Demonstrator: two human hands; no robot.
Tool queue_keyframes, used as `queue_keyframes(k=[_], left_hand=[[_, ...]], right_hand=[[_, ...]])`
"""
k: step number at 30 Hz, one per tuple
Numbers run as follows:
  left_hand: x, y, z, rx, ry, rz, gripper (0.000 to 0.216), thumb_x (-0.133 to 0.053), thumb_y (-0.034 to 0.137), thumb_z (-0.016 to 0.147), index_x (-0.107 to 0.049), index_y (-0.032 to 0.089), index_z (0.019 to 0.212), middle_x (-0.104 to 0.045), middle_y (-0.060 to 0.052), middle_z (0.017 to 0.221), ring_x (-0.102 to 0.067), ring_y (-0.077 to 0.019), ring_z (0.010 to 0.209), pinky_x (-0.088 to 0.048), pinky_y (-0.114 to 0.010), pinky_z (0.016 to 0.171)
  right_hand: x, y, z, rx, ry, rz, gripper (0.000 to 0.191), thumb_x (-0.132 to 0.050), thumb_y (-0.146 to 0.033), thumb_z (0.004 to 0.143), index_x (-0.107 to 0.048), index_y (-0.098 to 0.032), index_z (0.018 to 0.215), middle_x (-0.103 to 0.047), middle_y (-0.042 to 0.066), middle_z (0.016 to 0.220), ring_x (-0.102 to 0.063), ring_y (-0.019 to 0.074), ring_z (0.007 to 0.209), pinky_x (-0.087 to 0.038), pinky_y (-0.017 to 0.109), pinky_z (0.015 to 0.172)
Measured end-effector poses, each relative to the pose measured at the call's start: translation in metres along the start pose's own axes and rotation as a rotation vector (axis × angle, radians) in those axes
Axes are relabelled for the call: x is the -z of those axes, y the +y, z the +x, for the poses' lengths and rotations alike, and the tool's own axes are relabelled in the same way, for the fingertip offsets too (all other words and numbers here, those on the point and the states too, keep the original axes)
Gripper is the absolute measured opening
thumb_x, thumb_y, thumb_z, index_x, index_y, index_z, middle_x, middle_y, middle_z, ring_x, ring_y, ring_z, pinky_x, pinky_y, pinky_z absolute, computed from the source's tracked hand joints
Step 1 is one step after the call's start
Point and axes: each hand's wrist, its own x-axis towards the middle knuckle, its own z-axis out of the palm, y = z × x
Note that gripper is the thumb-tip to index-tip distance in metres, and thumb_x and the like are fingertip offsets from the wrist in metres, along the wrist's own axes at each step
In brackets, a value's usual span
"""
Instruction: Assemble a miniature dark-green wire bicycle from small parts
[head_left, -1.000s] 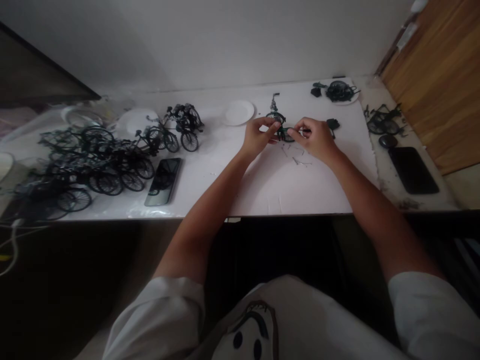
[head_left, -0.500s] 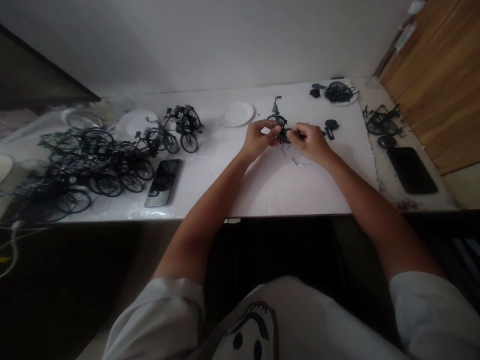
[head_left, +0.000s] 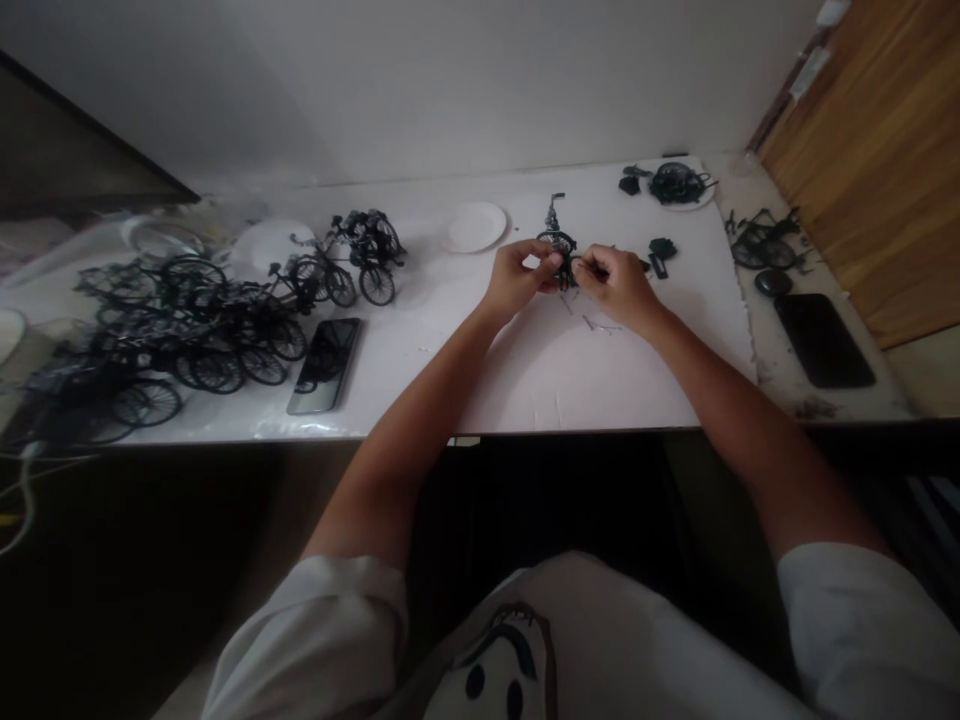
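Observation:
Between my hands is a dark miniature bicycle point(head_left: 556, 240), its handlebar end pointing toward the wall and its rear part partly covered by fingers. My left hand point(head_left: 519, 277) is closed on it, thumb and fingers pinching the frame area. At its right side my right hand point(head_left: 616, 284) is closed in a pinch; whatever is between those fingertips is too small to make out. Thin silvery pins point(head_left: 600, 325) lie on the white board point(head_left: 600, 385) just below the hands. Small dark parts point(head_left: 661, 252) rest to the right of my right hand.
Several assembled miniature bicycles point(head_left: 210, 340) crowd the left side. A phone point(head_left: 325, 365) lies beside them, another dark phone point(head_left: 823, 340) at far right. A white plate point(head_left: 475, 227) sits toward the wall; a second plate point(head_left: 697, 205) bears dark parts. A loose bicycle frame point(head_left: 765, 240) lies right.
Both hands stay in nearly the same place. My right fingers have shifted slightly at the bicycle's side; the bicycle itself has barely moved.

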Motion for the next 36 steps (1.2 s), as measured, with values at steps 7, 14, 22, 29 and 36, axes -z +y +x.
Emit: queue_keyframes(k=[7,14,22,29,36], left_hand=[[-0.001,0.000,-0.001,-0.018,-0.003,0.002,0.061,-0.092,0.072,0.074,-0.071,0.017,0.090,-0.073,-0.005,0.087,-0.072,-0.0134,0.066,-0.065,-0.027,0.061],[-0.001,0.006,-0.003,0.057,-0.020,-0.036,0.062,-0.096,0.069,0.068,-0.072,0.018,0.093,-0.073,-0.002,0.081,-0.071,-0.0142,0.066,-0.065,-0.028,0.063],[-0.002,0.008,-0.005,0.097,-0.094,-0.065,0.060,-0.097,0.068,0.068,-0.071,0.018,0.088,-0.077,-0.005,0.085,-0.072,-0.0146,0.069,-0.067,-0.032,0.070],[-0.003,0.010,-0.008,0.024,-0.146,-0.059,0.060,-0.094,0.069,0.072,-0.074,0.015,0.088,-0.079,-0.007,0.086,-0.075,-0.0165,0.074,-0.068,-0.033,0.074],[-0.004,0.017,-0.010,0.036,-0.184,-0.045,0.039,-0.088,0.052,0.085,-0.079,0.016,0.097,-0.080,-0.007,0.096,-0.078,-0.0181,0.082,-0.068,-0.034,0.081]], right_hand=[[-0.001,-0.001,-0.002,0.003,-0.094,-0.015,0.030,-0.064,-0.046,0.095,-0.055,-0.023,0.080,-0.059,0.000,0.073,-0.049,0.0151,0.067,-0.037,0.033,0.068],[0.002,-0.007,-0.005,-0.033,-0.164,-0.178,0.018,-0.066,-0.042,0.096,-0.063,-0.024,0.096,-0.064,0.001,0.074,-0.051,0.0180,0.066,-0.035,0.034,0.067],[0.003,-0.008,-0.007,-0.067,-0.184,-0.162,0.025,-0.072,-0.044,0.091,-0.056,-0.026,0.095,-0.064,0.001,0.081,-0.053,0.0180,0.067,-0.037,0.035,0.068],[-0.001,0.002,-0.008,-0.121,-0.204,0.056,0.036,-0.073,-0.050,0.089,-0.045,-0.027,0.089,-0.055,-0.002,0.080,-0.054,0.0168,0.071,-0.041,0.034,0.066],[0.004,0.000,-0.006,-0.114,-0.172,-0.064,0.035,-0.077,-0.053,0.090,-0.053,-0.029,0.096,-0.054,0.000,0.081,-0.050,0.0193,0.071,-0.042,0.037,0.067]])
